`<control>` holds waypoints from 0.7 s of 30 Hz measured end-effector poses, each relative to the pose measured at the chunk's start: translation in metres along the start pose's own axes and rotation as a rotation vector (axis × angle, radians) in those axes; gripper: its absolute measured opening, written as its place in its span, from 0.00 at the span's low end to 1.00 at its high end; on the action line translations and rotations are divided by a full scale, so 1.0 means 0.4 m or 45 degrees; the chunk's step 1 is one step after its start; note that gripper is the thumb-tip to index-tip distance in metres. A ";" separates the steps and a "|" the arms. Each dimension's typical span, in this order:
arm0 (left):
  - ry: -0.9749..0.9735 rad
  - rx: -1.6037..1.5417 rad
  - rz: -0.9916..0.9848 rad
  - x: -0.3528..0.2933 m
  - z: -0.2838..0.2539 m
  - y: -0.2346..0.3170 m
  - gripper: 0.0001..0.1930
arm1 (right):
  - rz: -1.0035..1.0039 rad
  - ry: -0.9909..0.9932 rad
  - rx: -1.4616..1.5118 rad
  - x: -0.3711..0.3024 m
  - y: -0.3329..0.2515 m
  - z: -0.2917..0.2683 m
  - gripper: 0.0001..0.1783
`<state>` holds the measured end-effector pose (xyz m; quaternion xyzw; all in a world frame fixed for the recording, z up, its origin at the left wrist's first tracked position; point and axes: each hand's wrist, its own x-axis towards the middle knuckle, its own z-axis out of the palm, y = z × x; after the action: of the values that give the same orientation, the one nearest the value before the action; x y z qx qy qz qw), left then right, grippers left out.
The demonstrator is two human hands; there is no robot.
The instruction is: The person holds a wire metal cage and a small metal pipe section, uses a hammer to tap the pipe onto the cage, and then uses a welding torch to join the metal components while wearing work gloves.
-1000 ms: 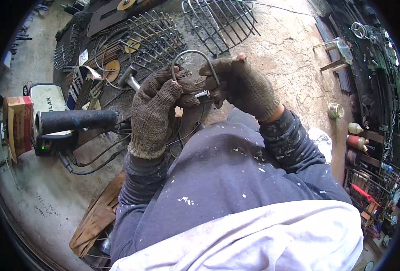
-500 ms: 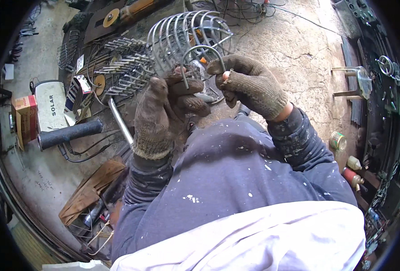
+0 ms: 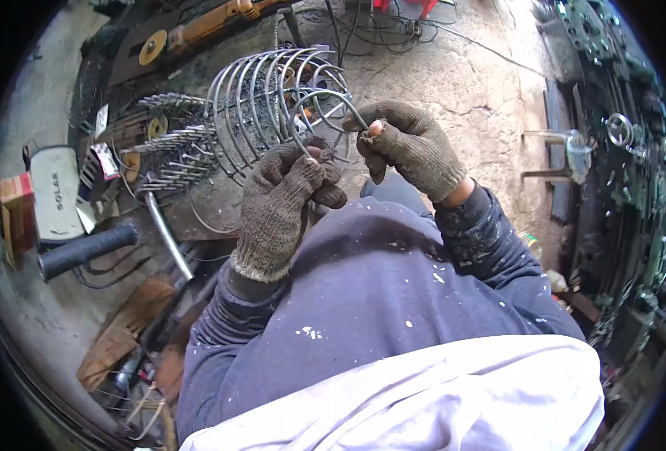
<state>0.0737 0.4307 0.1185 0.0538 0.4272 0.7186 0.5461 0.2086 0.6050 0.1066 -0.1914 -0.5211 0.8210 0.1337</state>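
Note:
A thin metal rod bent into an arch (image 3: 322, 92) spans between my two gloved hands. My left hand (image 3: 276, 203), in a dirty brown knit glove, pinches its left end between thumb and fingers. Its right end is gripped by my right hand (image 3: 417, 154), whose thumb tip pokes bare through the worn glove. Just behind the arch stands a cage of curved metal rods (image 3: 281, 83), set side by side like ribs. Whether the arch touches the cage, I cannot tell.
Left of the cage lie piles of short metal rods (image 3: 169, 143). Beyond them is an orange power tool (image 3: 216, 26) near a round disc (image 3: 152, 46). A metal stool (image 3: 575, 156) stands on the right, beside dark racks of metal parts. Cables (image 3: 400, 34) trail across the far floor.
My left fingers, loosely spread near the rod's end before, have closed on it. The arch is raised slightly against the cage, and the whole view has shifted.

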 end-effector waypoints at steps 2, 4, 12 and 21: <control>0.087 0.095 0.013 0.012 0.042 -0.004 0.10 | 0.074 -0.061 -0.077 0.018 -0.015 -0.034 0.15; 0.231 0.245 0.057 0.030 0.063 -0.010 0.10 | 0.156 -0.198 -0.150 0.060 -0.039 -0.072 0.15; 0.710 0.102 0.404 0.168 0.183 -0.105 0.09 | 0.391 -0.778 -0.082 0.300 -0.138 -0.253 0.17; 1.393 0.717 0.937 0.256 0.470 -0.227 0.14 | -0.196 -0.963 -0.362 0.337 -0.222 -0.340 0.13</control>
<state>0.2021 0.6236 0.1358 -0.0349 0.7631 0.6426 -0.0588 0.1521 0.8081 0.1114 0.1469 -0.6545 0.7409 -0.0342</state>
